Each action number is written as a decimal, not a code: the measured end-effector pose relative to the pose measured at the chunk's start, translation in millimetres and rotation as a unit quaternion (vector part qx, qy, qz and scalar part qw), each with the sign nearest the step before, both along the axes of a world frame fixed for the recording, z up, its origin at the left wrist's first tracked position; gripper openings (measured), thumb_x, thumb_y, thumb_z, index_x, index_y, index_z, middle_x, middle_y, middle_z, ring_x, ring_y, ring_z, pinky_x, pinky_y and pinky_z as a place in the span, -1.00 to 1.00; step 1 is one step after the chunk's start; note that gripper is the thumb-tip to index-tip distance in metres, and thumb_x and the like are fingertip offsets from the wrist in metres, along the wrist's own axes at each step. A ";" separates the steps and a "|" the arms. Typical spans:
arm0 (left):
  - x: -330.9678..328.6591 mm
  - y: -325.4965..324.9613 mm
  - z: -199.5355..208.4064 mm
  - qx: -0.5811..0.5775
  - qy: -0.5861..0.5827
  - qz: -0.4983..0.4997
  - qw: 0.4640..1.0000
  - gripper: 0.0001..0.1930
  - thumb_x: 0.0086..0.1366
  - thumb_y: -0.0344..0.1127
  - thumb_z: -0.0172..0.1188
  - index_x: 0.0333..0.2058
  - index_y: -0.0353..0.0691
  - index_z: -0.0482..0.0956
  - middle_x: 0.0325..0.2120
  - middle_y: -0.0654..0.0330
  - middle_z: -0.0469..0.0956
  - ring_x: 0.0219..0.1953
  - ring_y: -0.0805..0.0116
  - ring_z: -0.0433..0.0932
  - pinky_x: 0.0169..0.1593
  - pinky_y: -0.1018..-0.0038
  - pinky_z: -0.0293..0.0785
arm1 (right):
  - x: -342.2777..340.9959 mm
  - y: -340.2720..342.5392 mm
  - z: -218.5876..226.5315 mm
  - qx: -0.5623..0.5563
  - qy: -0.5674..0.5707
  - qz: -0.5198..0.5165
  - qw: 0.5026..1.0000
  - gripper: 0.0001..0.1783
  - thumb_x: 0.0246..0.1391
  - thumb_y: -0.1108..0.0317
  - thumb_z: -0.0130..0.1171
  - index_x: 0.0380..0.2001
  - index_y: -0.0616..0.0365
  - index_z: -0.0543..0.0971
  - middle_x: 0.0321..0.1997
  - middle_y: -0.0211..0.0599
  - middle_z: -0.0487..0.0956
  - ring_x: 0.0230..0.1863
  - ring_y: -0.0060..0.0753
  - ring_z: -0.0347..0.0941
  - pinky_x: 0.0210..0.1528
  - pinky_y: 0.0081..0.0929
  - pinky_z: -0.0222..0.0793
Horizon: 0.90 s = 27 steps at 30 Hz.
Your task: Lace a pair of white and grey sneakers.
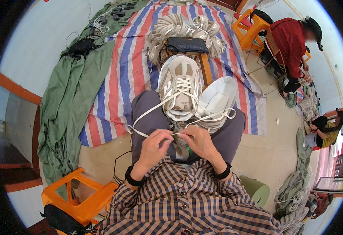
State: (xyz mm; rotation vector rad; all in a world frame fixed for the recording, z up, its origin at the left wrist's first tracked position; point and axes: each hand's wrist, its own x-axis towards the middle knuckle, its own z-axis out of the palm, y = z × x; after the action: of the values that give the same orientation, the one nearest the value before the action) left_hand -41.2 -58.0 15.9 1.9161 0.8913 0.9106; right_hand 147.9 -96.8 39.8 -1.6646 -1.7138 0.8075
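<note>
A beige and white sneaker (180,88) rests in front of me at knee height, toe pointing away, its white lace threaded through the eyelets. From it a long white shoelace (144,114) loops down toward my hands. My left hand (154,145) pinches the lace between thumb and fingers. Close beside it, my right hand (199,140) pinches the same stretch of lace, so a short bit shows between the fingertips. A second pale shoe (217,102) lies just right of the first, its opening toward me. More shoe parts sit between my knees, partly hidden by my hands.
A dark pouch (188,45) lies on a wooden frame (206,70) before a pile of similar sneakers (171,28). Striped sheeting (118,84) covers the floor. An orange stool (77,194) stands at left, a green cylinder (255,190) at right. Another person (287,45) sits far right.
</note>
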 end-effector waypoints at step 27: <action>51.8 8.2 36.7 -0.008 -0.003 -0.029 1.000 -0.91 0.11 -0.50 0.14 -0.37 -0.34 0.52 -0.33 0.09 0.54 -0.28 0.22 0.54 -0.17 0.44 0.45 | 33.8 -14.0 14.2 0.067 0.057 -0.059 0.994 -0.84 0.03 0.37 0.18 -0.36 0.25 0.59 -0.45 -0.20 0.54 -0.40 -0.28 0.47 -0.34 -0.45 0.34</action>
State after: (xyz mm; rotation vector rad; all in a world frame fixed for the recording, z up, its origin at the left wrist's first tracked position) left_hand 10.6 -49.8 52.6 1.9140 0.8321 0.8712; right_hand 181.7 -110.8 53.9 -1.5826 -1.5413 0.7016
